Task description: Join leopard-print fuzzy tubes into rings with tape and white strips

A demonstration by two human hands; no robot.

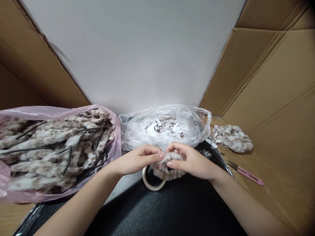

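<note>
Between my two hands is a piece of fluffy, beige and white faux fur, part of it hanging below my fingers in soft ridges. My left hand pinches its left end between thumb and fingertips. The fingers of my right hand curl around its right side, thumb in front. Just under the fur, a roll of pale tape lies on the black surface. The fingertips meet closely, so any small detail between them is hidden.
A pink plastic bag on the left holds fur strips with black cords. Ahead lies a clear plastic bag of white tags. To the right are fur pieces and pink-handled snips. Cardboard walls stand at both sides.
</note>
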